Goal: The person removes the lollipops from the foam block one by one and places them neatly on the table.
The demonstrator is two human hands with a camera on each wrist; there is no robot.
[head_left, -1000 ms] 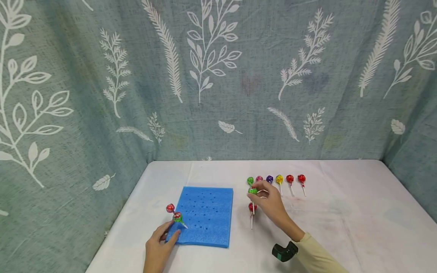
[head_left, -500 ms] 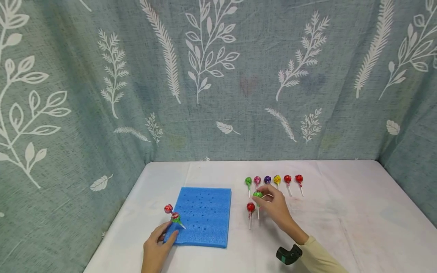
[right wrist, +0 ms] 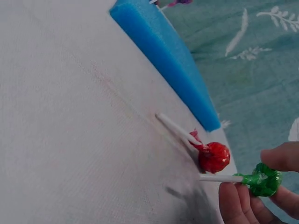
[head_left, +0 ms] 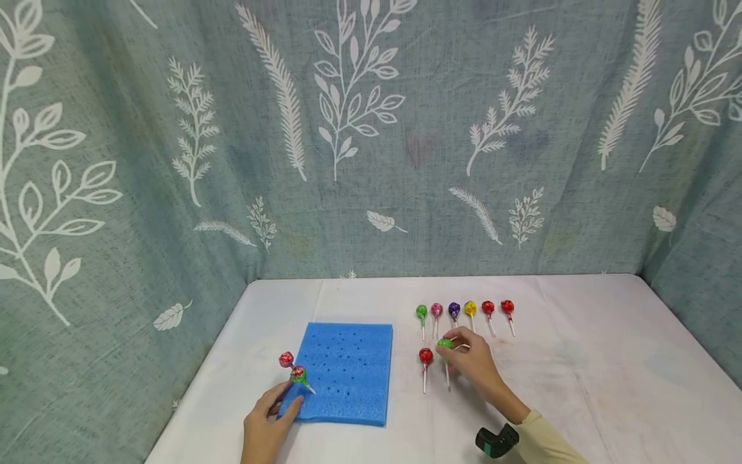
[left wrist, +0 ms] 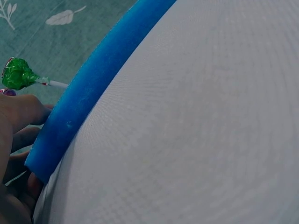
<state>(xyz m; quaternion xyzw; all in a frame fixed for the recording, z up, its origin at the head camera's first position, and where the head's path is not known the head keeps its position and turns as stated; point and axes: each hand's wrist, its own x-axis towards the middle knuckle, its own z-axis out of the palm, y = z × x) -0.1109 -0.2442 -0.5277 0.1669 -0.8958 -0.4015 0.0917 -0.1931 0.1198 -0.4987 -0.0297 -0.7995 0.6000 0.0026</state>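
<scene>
The right hand [head_left: 472, 364] pinches a green lollipop [head_left: 445, 344] at its wrapped head, with the thumb and fingers curled around it. In the right wrist view the same green lollipop [right wrist: 263, 179] shows between the fingertips [right wrist: 233, 200], and its white stick points away from the hand, a little above the white tablecloth [head_left: 580, 361]. Just beside it, on the person's left, a red lollipop [head_left: 426, 356] lies flat on the cloth, its stick pointing toward the person. In the right wrist view the red lollipop [right wrist: 214, 157] is very near the green one's stick, but I cannot tell if they touch.

The left hand [head_left: 268, 425] rests at the near left corner of the blue foam block [head_left: 348, 374]; its fingers are curled against the corner and hold it. In the left wrist view the fingers [left wrist: 18, 116] lie against the edge of the foam block [left wrist: 84, 98]. Two lollipops stand in holes near that corner: a green-wrapped one [head_left: 299, 374], tilted, and a red one [head_left: 286, 359] just behind it.

Farther back on the cloth a row of six lollipops [head_left: 464, 309] lies side by side: green, pink, purple, yellow and two red. A patterned teal curtain [head_left: 371, 129] hangs behind the table
</scene>
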